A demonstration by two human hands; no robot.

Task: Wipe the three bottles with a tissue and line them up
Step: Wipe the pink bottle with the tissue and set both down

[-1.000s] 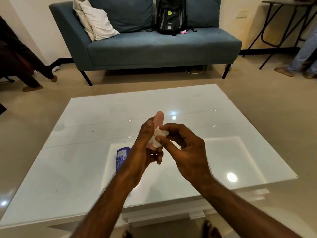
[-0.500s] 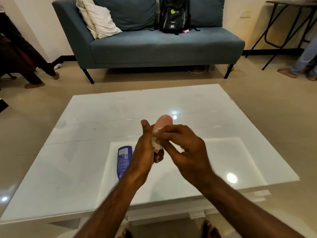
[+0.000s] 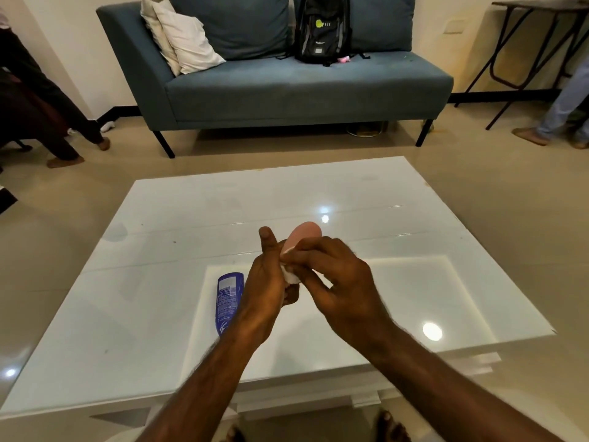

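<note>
We're holding the pink bottle (image 3: 304, 234) up over the middle of the table (image 3: 414, 218), clear of the glass. Its rounded top is poking out above the fingers. The left hand (image 3: 267, 288) is wrapping round the lower body with the thumb sticking straight up. The right hand (image 3: 338, 282) is pinching the white tissue (image 3: 289, 275) against the bottle's side.

Here's what's changing: a second ago the bottle was showing us a narrow edge, and now it's turning a broader pink face our way. The tissue is sliding lower too, down towards the left palm. So we're judging that the wipe is working its way round and down this bottle, and it isn't finished yet.

Just left of the hands, the blue bottle (image 3: 227, 301) is lying flat on the table, label up, exactly where it was lying before. We can't tell whether it's been wiped. The third bottle isn't showing anywhere, so nothing is lined up so far.

Further off, a backpack (image 3: 322, 27) is sitting on the blue sofa (image 3: 302, 87) beside some pillows (image 3: 185, 39).
</note>
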